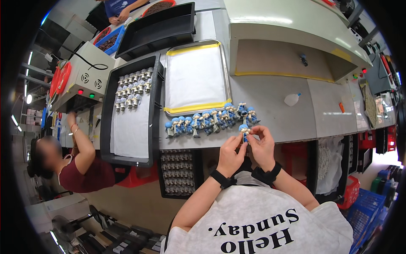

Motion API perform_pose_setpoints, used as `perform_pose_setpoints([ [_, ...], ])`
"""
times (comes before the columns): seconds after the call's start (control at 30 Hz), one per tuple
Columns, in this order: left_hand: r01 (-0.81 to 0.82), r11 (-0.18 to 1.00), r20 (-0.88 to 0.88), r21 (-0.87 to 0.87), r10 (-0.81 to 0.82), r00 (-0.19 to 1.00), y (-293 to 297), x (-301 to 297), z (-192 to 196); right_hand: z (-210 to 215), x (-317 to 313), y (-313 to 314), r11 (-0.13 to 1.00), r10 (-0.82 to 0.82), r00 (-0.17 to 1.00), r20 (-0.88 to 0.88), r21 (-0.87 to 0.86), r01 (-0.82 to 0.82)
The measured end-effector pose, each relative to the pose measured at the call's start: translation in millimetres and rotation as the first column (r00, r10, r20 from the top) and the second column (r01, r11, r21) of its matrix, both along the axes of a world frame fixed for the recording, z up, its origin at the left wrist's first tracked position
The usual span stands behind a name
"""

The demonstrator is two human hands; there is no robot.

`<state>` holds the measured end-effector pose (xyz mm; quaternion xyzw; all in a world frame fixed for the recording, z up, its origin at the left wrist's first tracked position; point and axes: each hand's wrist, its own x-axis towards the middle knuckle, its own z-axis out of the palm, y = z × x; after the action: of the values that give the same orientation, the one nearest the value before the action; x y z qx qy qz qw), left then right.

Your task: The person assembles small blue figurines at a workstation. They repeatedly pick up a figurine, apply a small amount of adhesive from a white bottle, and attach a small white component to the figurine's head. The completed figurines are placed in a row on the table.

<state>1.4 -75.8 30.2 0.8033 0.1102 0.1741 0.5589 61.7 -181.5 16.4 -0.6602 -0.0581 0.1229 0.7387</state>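
Observation:
Between my two hands is a small figurine (pixel 244 129) with a blue cap and a blue and white body, held upright just off the table's front edge. My left hand (pixel 231 154) pinches its lower left side with thumb and fingers. On the other side, my right hand (pixel 263 149) grips it with bent fingers. Just beyond them, several similar blue-capped figurines (pixel 207 121) lie crowded in a row along the table edge. Behind the row rests a metal tray (pixel 229 72) lined with white sheet and yellow tape.
To the left, a black bin (pixel 156 122) holds rows of grey-and-white figurines. Another black bin (pixel 160 29) sits farther back. At the right are a white bottle (pixel 292 99), an orange tool (pixel 341 107) and a hooded machine (pixel 292 55) with one figurine inside. A co-worker (pixel 84 165) works at the left.

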Motion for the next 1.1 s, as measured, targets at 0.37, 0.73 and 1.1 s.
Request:
perform_pose_setpoints([
  [0.37,-0.409,0.897,-0.009,0.168,0.416,0.909,92.3,-16.8,-13.0,14.5,-6.6,49.9,0.974,0.223,0.971,0.085,0.027,-0.226],
  [0.73,-0.264,0.635,-0.038,0.726,0.420,0.907,132.8,-12.7,-42.8,20.6,25.3,-13.0,0.990,0.085,0.987,0.139,-0.125,-0.068],
  [1.1,-0.323,0.697,-0.138,0.640,0.517,0.845,128.0,-11.1,-34.6,16.4,242.7,-154.4,0.752,-0.242,0.812,0.531,-0.426,0.503],
])
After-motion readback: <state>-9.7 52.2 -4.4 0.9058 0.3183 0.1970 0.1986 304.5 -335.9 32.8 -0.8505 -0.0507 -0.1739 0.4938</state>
